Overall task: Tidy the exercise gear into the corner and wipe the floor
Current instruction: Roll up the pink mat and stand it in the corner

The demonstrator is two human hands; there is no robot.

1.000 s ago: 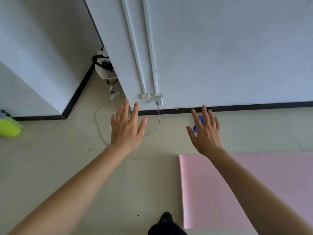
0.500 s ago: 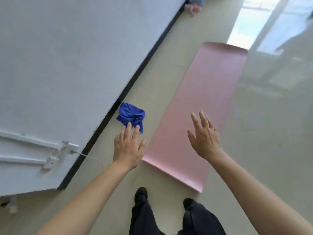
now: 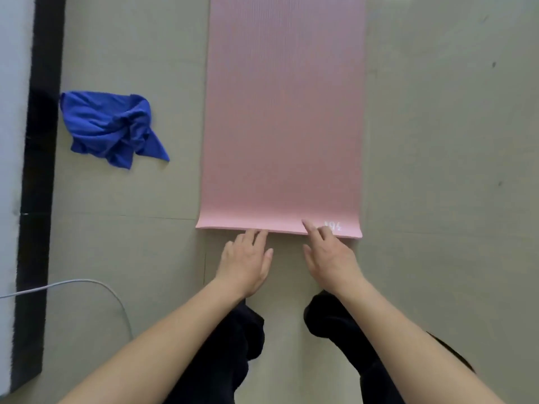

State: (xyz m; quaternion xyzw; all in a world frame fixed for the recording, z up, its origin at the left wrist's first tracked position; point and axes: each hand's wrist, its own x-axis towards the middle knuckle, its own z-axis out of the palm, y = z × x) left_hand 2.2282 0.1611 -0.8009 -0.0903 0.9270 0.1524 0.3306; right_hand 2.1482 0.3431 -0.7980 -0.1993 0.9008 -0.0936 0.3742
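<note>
Grey floor (image 3: 437,170), pink mat (image 3: 283,112) flat on it. Person's left hand (image 3: 248,263) and right hand (image 3: 329,258) touch its near edge, fingers loose, gripping nothing; an uneven start would likely roll it crooked.

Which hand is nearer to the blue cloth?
Left. The left hand is at the near edge of the pink mat, with the blue cloth ahead to its left; the right hand sits farther right, touching the same edge.
</note>
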